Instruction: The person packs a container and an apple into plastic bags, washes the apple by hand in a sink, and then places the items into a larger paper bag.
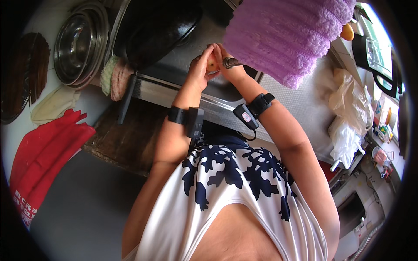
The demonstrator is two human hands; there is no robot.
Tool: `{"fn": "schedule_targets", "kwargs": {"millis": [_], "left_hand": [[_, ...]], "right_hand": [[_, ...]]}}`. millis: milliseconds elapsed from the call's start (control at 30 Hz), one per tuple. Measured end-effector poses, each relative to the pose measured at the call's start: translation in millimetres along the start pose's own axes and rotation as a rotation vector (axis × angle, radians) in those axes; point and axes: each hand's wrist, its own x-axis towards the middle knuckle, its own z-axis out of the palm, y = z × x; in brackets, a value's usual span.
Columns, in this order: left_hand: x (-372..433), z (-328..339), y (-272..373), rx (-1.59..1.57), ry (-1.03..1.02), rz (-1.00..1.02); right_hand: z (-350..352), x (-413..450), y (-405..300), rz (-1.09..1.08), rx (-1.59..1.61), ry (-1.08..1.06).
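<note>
My left hand (199, 70) and my right hand (230, 70) meet over a stainless-steel sink (156, 70), fingertips together. Cupped between them is a small yellowish-orange thing (213, 63), perhaps a fruit or vegetable; fingers cover most of it. A brown ribbed piece (232, 62) shows over my right hand, and whether it is a tap end or a band cannot be told. The purple fluffy towel (277, 39) hangs close beside my right hand and hides part of the sink. Left of my hands, a black wok (156, 36) rests over the basin.
Nested steel bowls (76, 49) and scrubbing cloths (119, 78) are at the left. A red bag (52, 156) bearing writing hangs lower left. Plastic bags (349, 107) lie on the right of the textured metal counter (290, 104). A glass jug (378, 55) stands by the window.
</note>
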Motion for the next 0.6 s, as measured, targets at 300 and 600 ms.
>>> {"fn": "schedule_targets", "kwargs": {"millis": [300, 600], "left_hand": [[2.3, 15.2, -11.9, -0.432, 0.142, 0.056], [1.3, 13.3, -10.8, -0.579, -0.102, 0.042]], "right_hand": [[5.0, -27.3, -15.4, -0.293, -0.221, 0.010], [-3.2, -11.2, -19.2, -0.118, 0.090, -0.025]]}}
